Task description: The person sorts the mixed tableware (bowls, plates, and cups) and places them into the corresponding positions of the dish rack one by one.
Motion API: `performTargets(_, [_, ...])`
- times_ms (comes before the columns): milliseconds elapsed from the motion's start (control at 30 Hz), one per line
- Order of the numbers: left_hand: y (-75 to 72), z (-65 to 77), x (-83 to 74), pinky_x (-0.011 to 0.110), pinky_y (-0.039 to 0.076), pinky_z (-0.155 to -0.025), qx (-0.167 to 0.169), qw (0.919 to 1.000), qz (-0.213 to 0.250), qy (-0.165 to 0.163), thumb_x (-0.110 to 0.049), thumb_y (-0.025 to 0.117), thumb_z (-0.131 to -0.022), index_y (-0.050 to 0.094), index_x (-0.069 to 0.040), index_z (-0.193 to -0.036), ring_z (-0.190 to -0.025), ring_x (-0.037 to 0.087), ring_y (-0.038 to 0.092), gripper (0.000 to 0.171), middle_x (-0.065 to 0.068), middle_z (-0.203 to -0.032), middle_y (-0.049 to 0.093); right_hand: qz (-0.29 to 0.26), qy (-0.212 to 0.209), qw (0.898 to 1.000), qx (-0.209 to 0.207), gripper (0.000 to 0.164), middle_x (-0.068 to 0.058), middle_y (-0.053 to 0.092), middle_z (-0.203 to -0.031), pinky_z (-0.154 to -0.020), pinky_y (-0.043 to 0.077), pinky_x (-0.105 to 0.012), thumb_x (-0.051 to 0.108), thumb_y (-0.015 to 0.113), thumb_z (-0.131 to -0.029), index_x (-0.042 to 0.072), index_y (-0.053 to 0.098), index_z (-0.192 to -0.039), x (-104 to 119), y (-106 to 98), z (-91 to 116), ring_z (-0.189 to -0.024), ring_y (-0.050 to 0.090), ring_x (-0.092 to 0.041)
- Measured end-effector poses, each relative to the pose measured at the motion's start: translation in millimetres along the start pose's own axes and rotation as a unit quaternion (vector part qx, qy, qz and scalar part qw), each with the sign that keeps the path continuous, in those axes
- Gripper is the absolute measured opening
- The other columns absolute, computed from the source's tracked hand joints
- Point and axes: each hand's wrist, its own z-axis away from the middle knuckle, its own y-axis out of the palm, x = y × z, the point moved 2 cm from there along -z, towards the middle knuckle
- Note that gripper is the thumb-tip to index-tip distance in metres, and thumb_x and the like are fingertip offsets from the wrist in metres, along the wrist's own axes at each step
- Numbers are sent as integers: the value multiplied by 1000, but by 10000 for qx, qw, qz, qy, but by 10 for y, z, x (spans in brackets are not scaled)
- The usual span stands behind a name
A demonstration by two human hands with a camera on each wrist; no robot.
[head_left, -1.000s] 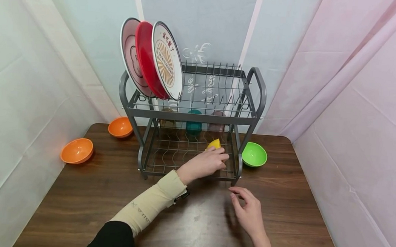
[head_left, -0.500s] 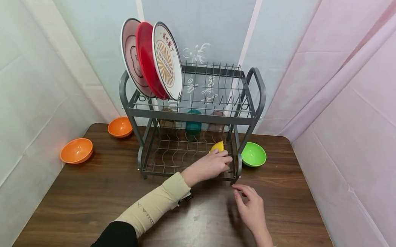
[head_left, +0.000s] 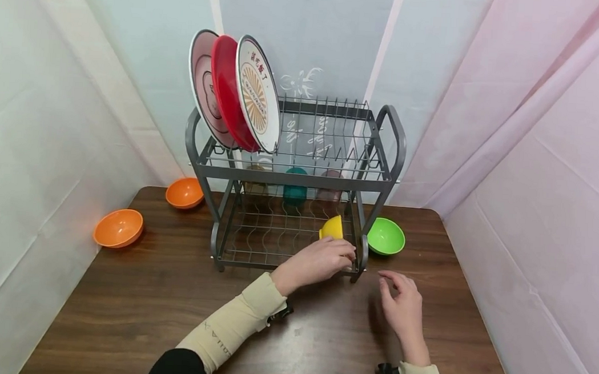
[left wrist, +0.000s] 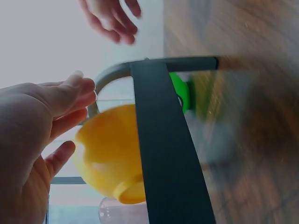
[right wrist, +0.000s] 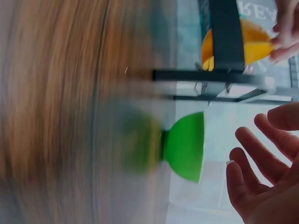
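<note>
A yellow bowl (head_left: 332, 228) stands tilted in the lower tier of a dark grey dish rack (head_left: 292, 179), near its right end. My left hand (head_left: 320, 261) is at the front of that tier, its fingertips right by the bowl's near side. In the left wrist view the yellow bowl (left wrist: 112, 154) shows behind the rack's front bar, beside my loosely bent fingers (left wrist: 63, 151). My right hand (head_left: 402, 305) hovers over the table to the right, fingers relaxed and holding nothing. Beyond it, a green bowl (head_left: 386, 236) sits upright beside the rack.
Two orange bowls (head_left: 118, 228) stand at the table's left side. Large plates (head_left: 259, 95) lean in the upper tier, on the left. Several cups, including a teal one (head_left: 295, 188), line the back of the lower tier. Cloth walls (head_left: 552, 185) enclose the table.
My left hand has drawn slightly toward the front and right, leaving more of the yellow bowl in sight; the bowl has shifted a little right. My right hand has moved right, toward the green bowl.
</note>
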Motion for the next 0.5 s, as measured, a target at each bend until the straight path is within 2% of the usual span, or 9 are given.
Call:
performTargets(100, [-32, 64, -69, 26, 43, -95, -288, 9994, 172, 79, -25, 67, -98, 76, -17, -101, -107, 10, 57, 13, -8, -104, 67, 71, -144, 9999, 19, 18, -18, 70, -108, -84, 44, -48, -2, 68, -87, 1, 73, -104, -99, 17, -35, -100, 59, -37])
performTargets(200, [-78, 125, -133, 24, 44, -92, -444, 9986, 288, 60, -28, 67, -97, 75, -20, -97, -100, 9, 57, 12, -11, -97, 67, 146, -248, 9993, 218, 24, -22, 65, -119, -93, 40, -57, 0, 68, -88, -1, 70, -111, -180, 59, -83, -112, 54, -44])
performTargets(367, [-94, 178, -217, 21, 45, -85, -553, 9951, 812, -113, -36, 67, -96, 75, -19, -94, -93, 6, 59, 19, -13, -90, 69, 336, -349, 9965, 681, 38, -26, 55, -135, -102, 33, -62, 1, 69, -87, -2, 64, -124, -283, 154, -164, -128, 43, -47])
performTargets(500, [-63, 230, -290, 19, 44, -95, -503, 9915, 1169, -274, -44, 62, -98, 76, -18, -97, -99, 5, 61, 29, -10, -98, 71, 506, -451, 9914, 1117, 48, -29, 46, -142, -104, 30, -65, 2, 70, -86, -3, 58, -132, -334, 235, -206, -137, 33, -48])
